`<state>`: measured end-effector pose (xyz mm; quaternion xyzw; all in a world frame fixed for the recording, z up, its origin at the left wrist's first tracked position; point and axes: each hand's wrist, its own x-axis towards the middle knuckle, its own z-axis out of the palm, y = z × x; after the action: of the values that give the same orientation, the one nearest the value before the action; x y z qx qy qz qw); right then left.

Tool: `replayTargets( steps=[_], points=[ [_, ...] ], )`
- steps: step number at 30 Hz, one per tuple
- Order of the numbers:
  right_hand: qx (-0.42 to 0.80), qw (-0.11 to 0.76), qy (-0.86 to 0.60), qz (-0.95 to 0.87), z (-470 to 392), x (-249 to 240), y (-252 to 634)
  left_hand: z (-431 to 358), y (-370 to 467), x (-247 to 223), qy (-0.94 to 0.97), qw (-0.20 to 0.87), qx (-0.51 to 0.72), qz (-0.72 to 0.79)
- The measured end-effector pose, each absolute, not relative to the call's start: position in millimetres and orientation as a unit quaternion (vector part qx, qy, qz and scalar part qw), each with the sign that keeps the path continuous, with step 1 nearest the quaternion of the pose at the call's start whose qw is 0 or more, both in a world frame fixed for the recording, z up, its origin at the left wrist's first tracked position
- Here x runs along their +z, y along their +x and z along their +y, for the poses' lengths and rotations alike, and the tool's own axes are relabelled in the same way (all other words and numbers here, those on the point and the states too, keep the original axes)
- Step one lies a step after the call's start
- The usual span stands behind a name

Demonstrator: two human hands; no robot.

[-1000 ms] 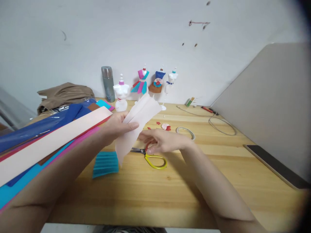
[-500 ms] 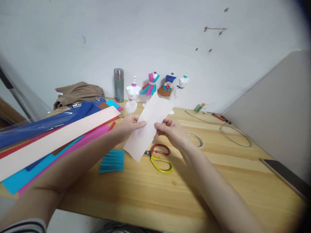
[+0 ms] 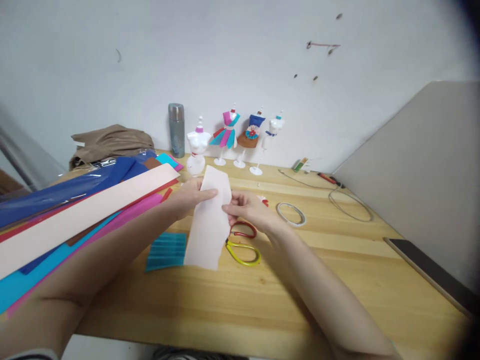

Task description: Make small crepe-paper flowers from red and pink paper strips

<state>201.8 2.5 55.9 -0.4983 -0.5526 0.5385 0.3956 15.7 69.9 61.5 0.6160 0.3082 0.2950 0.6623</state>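
Note:
A pale pink sheet of paper (image 3: 208,225) is held upright-ish above the wooden table (image 3: 300,300), its lower end close to the tabletop. My left hand (image 3: 193,196) pinches its left edge, thumb on the front face. On the opposite edge my right hand (image 3: 245,209) grips it the same way. Just behind the sheet's right side lie scissors (image 3: 244,254) with one red and one yellow handle; their blades are hidden. A pleated teal piece (image 3: 166,251) rests by the sheet's lower left.
Long coloured strips (image 3: 90,215) are piled at left under my forearm, near brown cloth (image 3: 112,142). Along the wall stand a flask (image 3: 176,131) and several small mannequins (image 3: 224,135). A tape ring (image 3: 291,214), a cable (image 3: 348,212) and a phone-like dark slab (image 3: 427,272) lie at right.
The paper has turned from a slant to nearly upright and come lower, both hands still on it. The mannequins' stands behind it now show. The whole view has shifted slightly.

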Motion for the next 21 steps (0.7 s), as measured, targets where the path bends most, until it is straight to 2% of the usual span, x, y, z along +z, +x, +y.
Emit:
replayTargets(
  steps=[2,6,11,17,21],
  points=[
    [0.58,0.396,-0.486,-0.52,5,47,197,72,14,63,0.649,0.646,0.255,0.31],
    [0.583,0.465,-0.482,-0.46,13,32,194,76,13,61,0.679,0.645,0.181,0.299],
    [0.584,0.471,-0.476,-0.459,18,30,204,81,13,55,0.656,0.652,0.192,0.329],
    [0.52,0.538,-0.479,-0.459,22,41,219,80,14,54,0.656,0.67,0.166,0.305],
    [0.484,0.525,-0.503,-0.487,18,48,222,76,16,56,0.668,0.648,0.206,0.303]
  ],
)
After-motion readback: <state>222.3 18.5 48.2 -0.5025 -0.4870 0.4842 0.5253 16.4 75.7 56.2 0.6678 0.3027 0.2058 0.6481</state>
